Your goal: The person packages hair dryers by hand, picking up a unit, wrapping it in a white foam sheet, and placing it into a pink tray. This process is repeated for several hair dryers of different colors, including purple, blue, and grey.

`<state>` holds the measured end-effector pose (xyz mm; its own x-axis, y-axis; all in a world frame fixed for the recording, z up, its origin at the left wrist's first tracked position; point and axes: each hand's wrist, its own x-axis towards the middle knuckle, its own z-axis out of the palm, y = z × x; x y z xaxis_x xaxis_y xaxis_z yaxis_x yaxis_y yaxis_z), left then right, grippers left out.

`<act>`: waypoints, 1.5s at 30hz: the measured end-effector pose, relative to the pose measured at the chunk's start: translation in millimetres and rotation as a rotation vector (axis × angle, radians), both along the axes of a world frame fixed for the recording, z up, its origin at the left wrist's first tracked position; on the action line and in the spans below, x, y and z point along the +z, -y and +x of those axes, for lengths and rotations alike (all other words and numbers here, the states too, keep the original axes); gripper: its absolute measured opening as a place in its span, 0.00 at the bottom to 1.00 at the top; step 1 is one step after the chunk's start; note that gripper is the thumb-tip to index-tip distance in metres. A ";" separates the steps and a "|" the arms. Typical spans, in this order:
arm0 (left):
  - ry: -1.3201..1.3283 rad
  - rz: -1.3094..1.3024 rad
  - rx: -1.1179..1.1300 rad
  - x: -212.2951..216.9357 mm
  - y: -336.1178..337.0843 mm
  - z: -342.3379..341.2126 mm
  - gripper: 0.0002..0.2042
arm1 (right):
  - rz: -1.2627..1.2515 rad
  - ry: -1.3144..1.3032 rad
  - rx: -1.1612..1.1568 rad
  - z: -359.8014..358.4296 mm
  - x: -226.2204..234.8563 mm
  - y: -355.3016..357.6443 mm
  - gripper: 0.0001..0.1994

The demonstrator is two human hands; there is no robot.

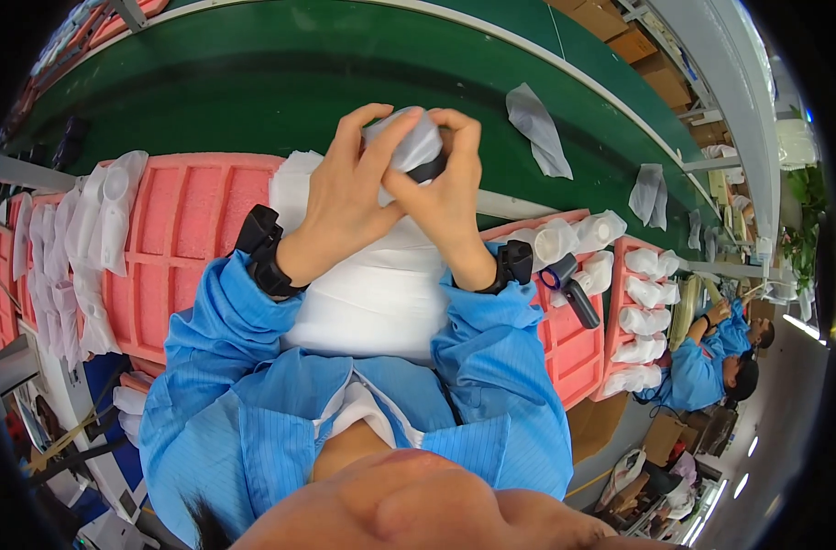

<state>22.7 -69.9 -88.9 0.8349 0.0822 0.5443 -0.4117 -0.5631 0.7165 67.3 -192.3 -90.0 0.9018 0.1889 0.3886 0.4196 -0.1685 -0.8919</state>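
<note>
Bagging of a small part, seen from the head camera. Both hands are raised above the table's near edge, close together, fingertips meeting on one item: a dark, rounded part half inside a thin whitish plastic bag; the left hand is clamped on the bag from the left, thumb and forefinger pinching its upper edge; the right hand is closed on the bag and the dark part from the right. The step in hand appears to be drawing the bag over the part, or closing its mouth; which of the two cannot be told, since the fingers hide the opening. The next move would call for a steady pinch by one hand while the other smooths the film, without tearing it. Beneath the wrists lies a white stack of bags; pink foam trays flank it, those to the right holding already bagged parts; a green conveyor belt runs beyond, carrying loose bags.
</note>
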 end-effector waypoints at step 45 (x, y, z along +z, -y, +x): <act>-0.195 0.277 -0.161 -70.0 19.8 17.8 0.09 | -0.954 0.200 -0.255 84.7 -82.6 48.3 0.26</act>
<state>40.6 -89.7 -159.0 0.9151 -0.1869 0.3573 -0.3820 -0.6856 0.6197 151.9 -240.5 -172.7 0.8937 0.3099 0.3244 0.3982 -0.8811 -0.2551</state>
